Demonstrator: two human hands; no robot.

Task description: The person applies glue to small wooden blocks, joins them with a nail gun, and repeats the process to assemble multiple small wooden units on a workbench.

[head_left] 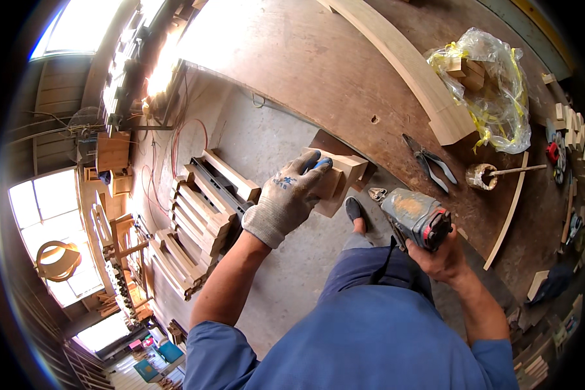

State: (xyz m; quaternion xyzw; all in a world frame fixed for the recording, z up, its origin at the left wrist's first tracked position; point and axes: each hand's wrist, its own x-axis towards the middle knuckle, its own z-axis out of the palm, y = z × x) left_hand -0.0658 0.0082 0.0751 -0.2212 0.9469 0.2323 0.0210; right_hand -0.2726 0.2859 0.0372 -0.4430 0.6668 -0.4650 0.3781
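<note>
My left hand (285, 193), in a whitish knit glove with blue on some fingertips, is closed over a pale wooden piece (346, 174) at the table's near edge. The piece looks built of stacked blocks, and my palm hides part of it. My bare right hand (439, 257) grips a grey power tool (411, 211) with a metal nose and a black and red rear end. Its nose points toward the wooden piece but stands apart from it. The tool's handle is mostly hidden under its body, and I cannot tell its exact kind.
On the brown table (292, 78) lie a long curved board (403, 55), pliers (429, 162), a small pot with a stick (482, 175), a thin curved strip (510, 211) and a clear plastic bag (510, 97) around wood blocks. Stacked wooden frames (198, 224) stand on the floor at left.
</note>
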